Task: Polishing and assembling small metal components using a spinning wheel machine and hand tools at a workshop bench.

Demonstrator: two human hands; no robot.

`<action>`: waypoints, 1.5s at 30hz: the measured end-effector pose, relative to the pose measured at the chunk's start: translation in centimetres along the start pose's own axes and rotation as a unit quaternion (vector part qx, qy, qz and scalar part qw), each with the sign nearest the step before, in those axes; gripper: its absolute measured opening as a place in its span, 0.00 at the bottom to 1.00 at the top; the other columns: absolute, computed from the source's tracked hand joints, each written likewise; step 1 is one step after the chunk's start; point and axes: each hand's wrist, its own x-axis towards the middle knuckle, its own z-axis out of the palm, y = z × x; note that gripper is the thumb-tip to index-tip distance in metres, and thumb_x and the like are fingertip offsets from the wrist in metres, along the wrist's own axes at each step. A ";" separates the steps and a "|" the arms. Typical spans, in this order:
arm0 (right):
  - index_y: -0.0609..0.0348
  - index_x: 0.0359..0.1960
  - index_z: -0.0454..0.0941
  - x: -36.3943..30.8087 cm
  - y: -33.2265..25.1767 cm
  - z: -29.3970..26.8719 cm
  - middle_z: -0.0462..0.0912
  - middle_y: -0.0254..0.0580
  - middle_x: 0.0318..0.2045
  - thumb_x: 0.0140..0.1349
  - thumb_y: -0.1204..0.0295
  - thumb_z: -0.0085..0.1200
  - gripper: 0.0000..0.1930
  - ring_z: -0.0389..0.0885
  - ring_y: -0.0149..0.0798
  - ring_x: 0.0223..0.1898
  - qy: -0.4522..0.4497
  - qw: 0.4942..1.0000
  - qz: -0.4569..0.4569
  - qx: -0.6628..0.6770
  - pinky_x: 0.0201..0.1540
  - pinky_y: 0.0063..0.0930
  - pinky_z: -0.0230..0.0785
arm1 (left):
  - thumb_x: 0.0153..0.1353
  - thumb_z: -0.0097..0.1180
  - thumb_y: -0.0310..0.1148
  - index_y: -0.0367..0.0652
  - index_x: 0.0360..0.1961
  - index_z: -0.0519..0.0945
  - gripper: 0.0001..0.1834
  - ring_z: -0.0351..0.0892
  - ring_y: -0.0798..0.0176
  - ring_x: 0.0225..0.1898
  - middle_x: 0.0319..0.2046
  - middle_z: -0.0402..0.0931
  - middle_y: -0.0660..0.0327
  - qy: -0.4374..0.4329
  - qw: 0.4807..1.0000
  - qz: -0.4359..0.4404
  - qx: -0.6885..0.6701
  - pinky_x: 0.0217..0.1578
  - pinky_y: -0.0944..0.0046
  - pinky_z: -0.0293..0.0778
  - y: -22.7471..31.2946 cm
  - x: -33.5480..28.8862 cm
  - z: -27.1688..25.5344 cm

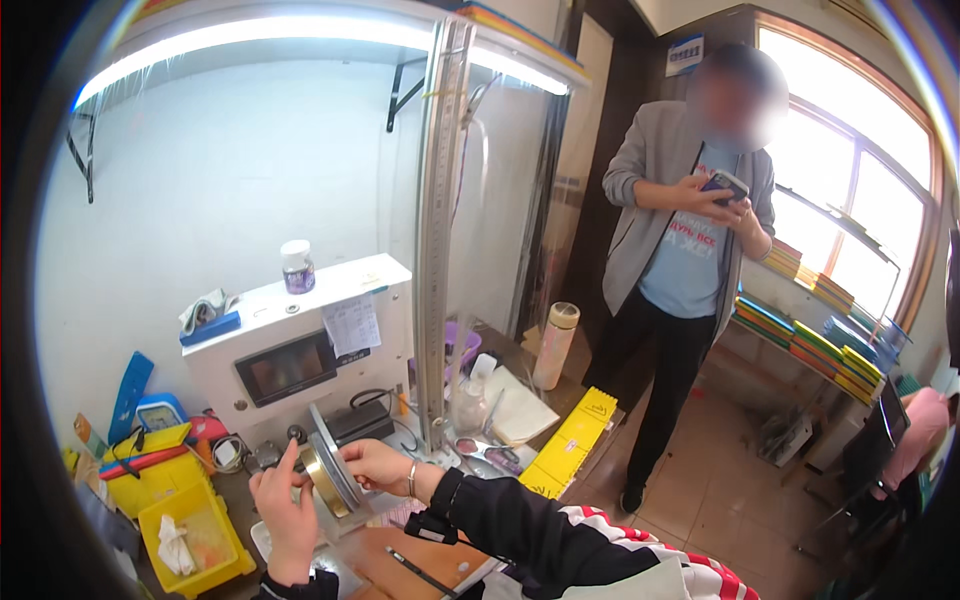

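A metal wheel or spool with a brass-coloured rim and a grey disc [343, 478] stands in front of a white machine [300, 318] with a dark screen. From its right side my right hand [380, 468] reaches in, fingertips closed together at the disc's face. On the left side is my left hand [286, 508], its index finger pointing up and its other fingers partly bent beside the brass rim [318, 480]. Whether those fingers touch the rim is hard to see. A dark pen-like stick [420, 571] lies below on the brown work surface.
At left stands a yellow bin [197, 540] with crumpled tissue. A metal upright [440, 230] rises right of the machine. Further right are a tumbler [556, 346], a notebook [522, 408] and a yellow case [573, 443]. A person [690, 210] stands beyond, holding a phone.
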 end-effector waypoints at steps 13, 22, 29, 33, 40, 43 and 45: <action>0.46 0.45 0.82 -3.8 1.2 -2.2 0.84 0.21 0.34 0.62 0.63 0.62 0.11 0.65 0.17 0.21 0.225 0.969 -0.015 0.099 0.21 0.14 0.54 | 0.57 0.57 0.20 0.44 0.44 0.87 0.16 0.74 0.52 0.39 0.32 0.77 0.55 0.016 0.997 -0.075 0.028 0.45 0.57 0.68 -6.0 -3.2 -7.5; 0.59 0.54 0.77 -6.7 2.2 0.8 0.79 0.33 0.36 0.67 0.69 0.57 0.15 0.63 0.17 0.20 0.273 0.955 -0.060 0.101 0.21 0.13 0.54 | 0.52 0.57 0.20 0.47 0.39 0.88 0.16 0.76 0.53 0.35 0.29 0.77 0.58 -0.033 0.959 -0.025 0.281 0.38 0.55 0.69 -9.1 -7.9 -12.2; 0.62 0.48 0.77 -12.5 8.0 2.4 0.80 0.31 0.30 0.68 0.73 0.56 0.10 0.65 0.16 0.22 0.322 0.938 -0.116 -0.057 0.25 0.11 0.56 | 0.57 0.60 0.22 0.45 0.46 0.85 0.15 0.78 0.49 0.44 0.42 0.81 0.55 0.060 0.927 -0.142 0.342 0.49 0.55 0.72 -8.9 -13.8 -14.7; 0.61 0.47 0.77 -12.4 10.0 3.1 0.80 0.30 0.30 0.67 0.74 0.57 0.09 0.67 0.17 0.25 0.301 0.943 -0.122 -0.077 0.27 0.12 0.57 | 0.51 0.65 0.22 0.41 0.41 0.84 0.14 0.78 0.51 0.42 0.36 0.80 0.55 -0.141 0.973 -0.068 0.169 0.45 0.57 0.73 -3.4 -12.7 -9.3; 0.61 0.44 0.78 -13.4 8.4 4.1 0.80 0.30 0.30 0.67 0.75 0.56 0.07 0.69 0.17 0.27 0.301 0.944 -0.113 -0.067 0.29 0.11 0.56 | 0.47 0.67 0.25 0.42 0.35 0.83 0.12 0.78 0.55 0.36 0.28 0.79 0.60 -0.190 0.973 -0.078 0.101 0.40 0.57 0.72 -1.6 -15.1 -5.7; 0.62 0.44 0.78 -13.7 7.9 4.3 0.80 0.31 0.30 0.67 0.75 0.56 0.06 0.69 0.17 0.27 0.292 0.949 -0.098 -0.067 0.29 0.12 0.57 | 0.48 0.67 0.28 0.44 0.32 0.82 0.09 0.77 0.55 0.36 0.27 0.78 0.61 -0.178 0.970 -0.134 0.102 0.39 0.56 0.70 -1.6 -15.3 -5.2; 0.62 0.44 0.78 -13.8 7.8 4.5 0.80 0.31 0.30 0.67 0.75 0.56 0.06 0.69 0.17 0.28 0.284 0.953 -0.087 -0.060 0.29 0.12 0.57 | 0.48 0.67 0.29 0.45 0.31 0.81 0.08 0.77 0.55 0.36 0.27 0.78 0.62 -0.172 0.966 -0.166 0.095 0.39 0.56 0.69 -1.8 -15.1 -4.9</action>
